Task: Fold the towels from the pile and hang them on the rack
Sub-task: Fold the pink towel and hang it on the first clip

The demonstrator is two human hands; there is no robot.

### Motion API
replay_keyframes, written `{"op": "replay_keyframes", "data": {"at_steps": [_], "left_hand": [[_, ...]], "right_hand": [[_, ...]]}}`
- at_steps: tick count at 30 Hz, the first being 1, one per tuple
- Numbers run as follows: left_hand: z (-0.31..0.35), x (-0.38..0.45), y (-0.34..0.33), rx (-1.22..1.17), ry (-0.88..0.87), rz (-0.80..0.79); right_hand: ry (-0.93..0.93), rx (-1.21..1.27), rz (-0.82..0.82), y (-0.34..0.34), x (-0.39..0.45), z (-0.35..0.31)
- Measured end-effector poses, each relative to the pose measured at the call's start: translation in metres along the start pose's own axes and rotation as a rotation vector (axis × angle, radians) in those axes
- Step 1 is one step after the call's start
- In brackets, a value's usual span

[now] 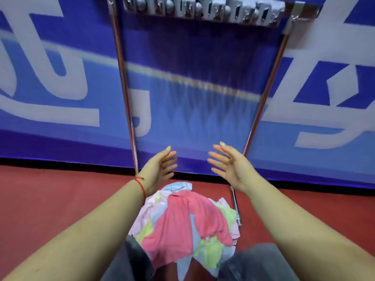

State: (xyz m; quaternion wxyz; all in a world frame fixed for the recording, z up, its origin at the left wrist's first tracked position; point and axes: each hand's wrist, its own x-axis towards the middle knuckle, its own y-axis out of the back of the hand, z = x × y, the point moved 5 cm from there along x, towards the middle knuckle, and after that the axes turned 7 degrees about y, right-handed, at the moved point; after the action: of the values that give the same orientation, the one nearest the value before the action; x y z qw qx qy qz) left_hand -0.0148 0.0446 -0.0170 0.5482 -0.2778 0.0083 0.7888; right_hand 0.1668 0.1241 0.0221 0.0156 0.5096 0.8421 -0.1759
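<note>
I see both hands raised, palms facing, fingers spread and holding nothing: left hand [160, 169], right hand [227, 165]. Below them the towel pile [186, 224] lies on the red floor [60, 199], its near edge hidden by dark-trousered knees [253, 264]. The rack [203, 11] beyond is blurred and cut off at the top.

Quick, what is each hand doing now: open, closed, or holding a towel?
Left hand: open, fingers straight, holding nothing, above the towel pile.
Right hand: open, fingers spread, holding nothing.
</note>
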Motion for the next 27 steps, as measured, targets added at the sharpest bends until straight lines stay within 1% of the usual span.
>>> {"op": "replay_keyframes", "data": {"at_steps": [7, 10, 15, 18, 21, 23, 25, 27], "left_hand": [[-0.083, 0.060, 0.039, -0.078, 0.216, 0.059], [-0.117, 0.090, 0.054, -0.044, 0.304, 0.095], [-0.172, 0.134, 0.080, 0.050, 0.448, 0.230], [-0.200, 0.165, 0.083, 0.109, 0.491, 0.245], [-0.225, 0.194, 0.082, 0.136, 0.532, 0.271], [-0.240, 0.208, 0.081, 0.114, 0.554, 0.310], [-0.254, 0.222, 0.084, 0.105, 0.552, 0.351], [-0.269, 0.233, 0.091, 0.157, 0.548, 0.401]], "right_hand": [[-0.241, -0.024, 0.051, 0.031, 0.042, 0.106], [-0.305, -0.038, 0.066, 0.044, 0.068, 0.142], [-0.475, -0.056, 0.120, 0.064, 0.096, 0.213], [-0.581, -0.060, 0.144, 0.070, 0.108, 0.246], [-0.604, -0.055, 0.134, 0.071, 0.134, 0.265], [-0.615, -0.059, 0.143, 0.073, 0.152, 0.279], [-0.634, -0.076, 0.160, 0.077, 0.165, 0.296], [-0.656, -0.082, 0.176, 0.083, 0.176, 0.314]]}}
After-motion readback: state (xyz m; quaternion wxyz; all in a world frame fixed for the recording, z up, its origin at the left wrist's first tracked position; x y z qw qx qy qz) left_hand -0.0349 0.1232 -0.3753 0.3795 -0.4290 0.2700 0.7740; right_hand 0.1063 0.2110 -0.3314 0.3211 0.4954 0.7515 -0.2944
